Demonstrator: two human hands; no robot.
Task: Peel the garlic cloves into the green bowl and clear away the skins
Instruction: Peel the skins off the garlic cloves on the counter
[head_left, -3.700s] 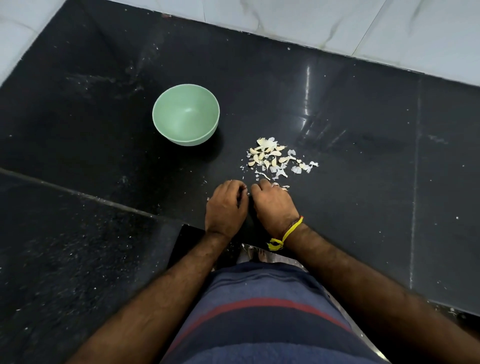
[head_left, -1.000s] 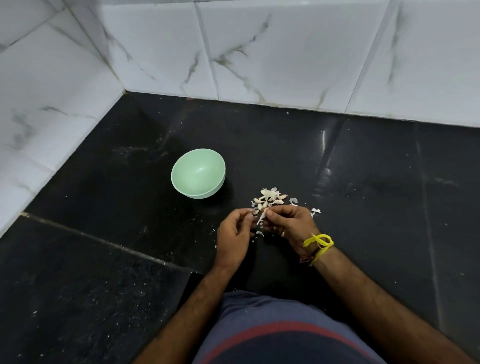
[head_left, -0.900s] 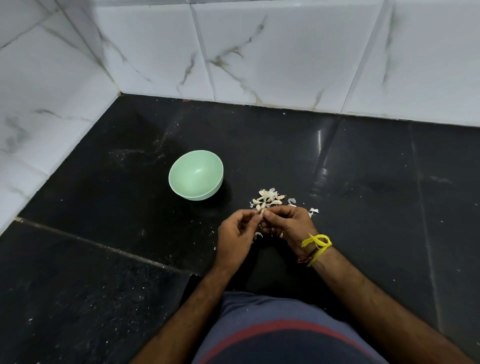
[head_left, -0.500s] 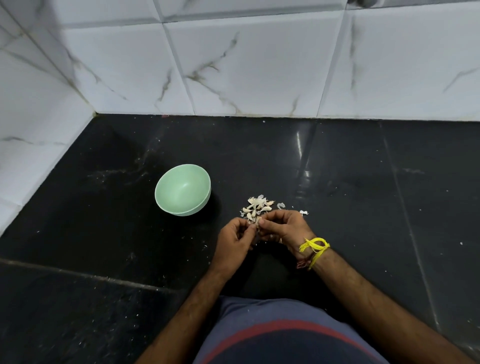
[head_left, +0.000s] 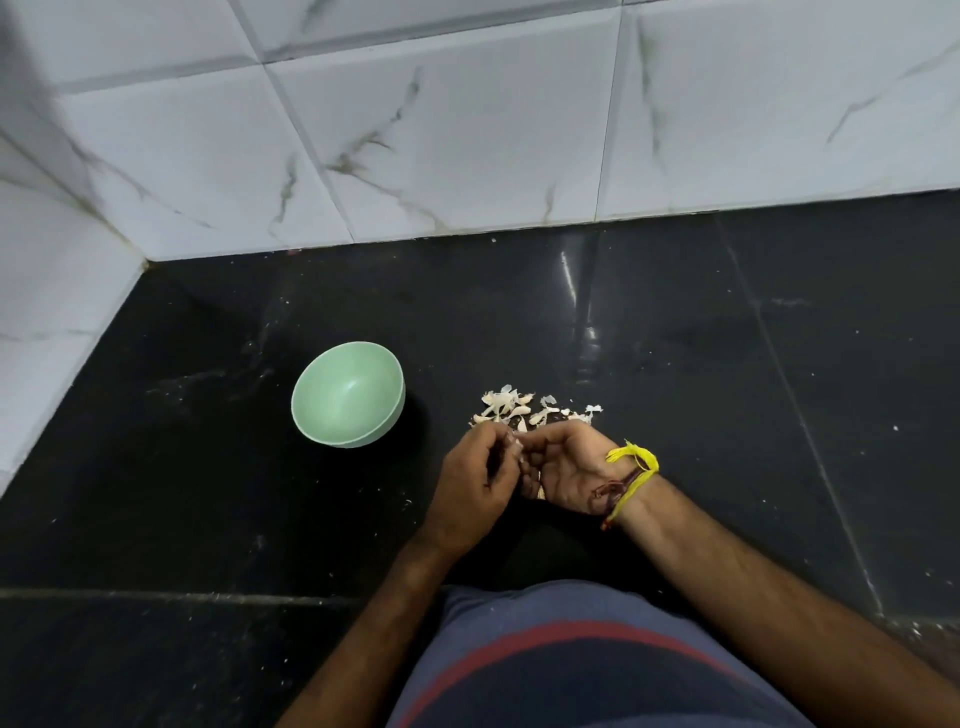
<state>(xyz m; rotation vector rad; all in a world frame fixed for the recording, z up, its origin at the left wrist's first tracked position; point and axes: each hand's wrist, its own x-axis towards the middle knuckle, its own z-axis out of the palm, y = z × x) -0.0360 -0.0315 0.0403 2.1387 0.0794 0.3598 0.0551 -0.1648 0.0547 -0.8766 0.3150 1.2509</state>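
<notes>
A pale green bowl (head_left: 347, 394) stands on the black stone counter (head_left: 649, 332), and I see nothing inside it. To its right lies a small heap of garlic cloves and papery skins (head_left: 524, 406). Just in front of the heap my left hand (head_left: 475, 486) and my right hand (head_left: 569, 470) meet fingertip to fingertip, both pinching one small garlic clove (head_left: 516, 447) held above the counter. Most of that clove is hidden by my fingers. A yellow thread is tied around my right wrist.
White marbled wall tiles (head_left: 467, 130) rise behind the counter and along its left side, forming a corner at the back left. Tiny skin flecks dot the counter near my hands. My blue and red striped clothing (head_left: 571, 665) fills the bottom middle.
The camera has tilted up, so more wall shows. My hands rose off the counter with a clove and now stay together at the heap's near edge; bowl and heap have not moved.
</notes>
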